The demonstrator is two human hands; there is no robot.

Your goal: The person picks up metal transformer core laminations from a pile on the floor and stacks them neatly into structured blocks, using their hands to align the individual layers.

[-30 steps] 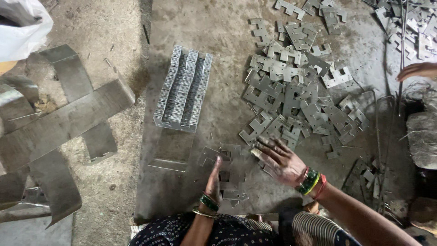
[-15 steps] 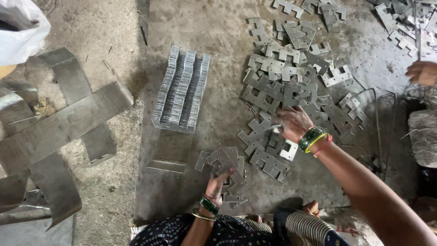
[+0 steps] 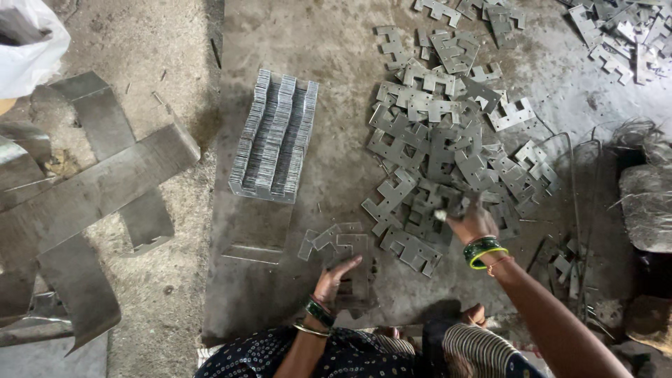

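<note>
Your right hand (image 3: 470, 222) is out over the near edge of the loose heap of grey stamped metal plates (image 3: 448, 150), each one a flat notched piece with small punched holes; the fingers are bent down into the plates and seem closed on one of them, though the motion blur there keeps me from telling which plate or how firmly you have it. Your left hand (image 3: 334, 276) lies nearer your body, palm down and fingers spread flat on the small gathered stack of the same grey plates (image 3: 343, 248), pressing rather than pinching, which looks like a way to keep that little stack from sliding on the smooth surface. Both wrists carry green bangles. All of this lies on the dull grey metal sheet (image 3: 336, 42) spread over the floor. To the left of the heap, and farther from you than the small stack, stands the tidy block of plates set on edge (image 3: 274, 143), packed face to face so their notches line up in ridges; that order probably keeps them compact and easy to lift together. Well to the left, off the sheet on the dusty ground, lie broad bent strips of grey sheet metal (image 3: 91, 182), overlapping one another. At the far left corner hangs a white plastic bag (image 3: 31, 42). More scattered plates (image 3: 623, 35) sit at the far right.
</note>
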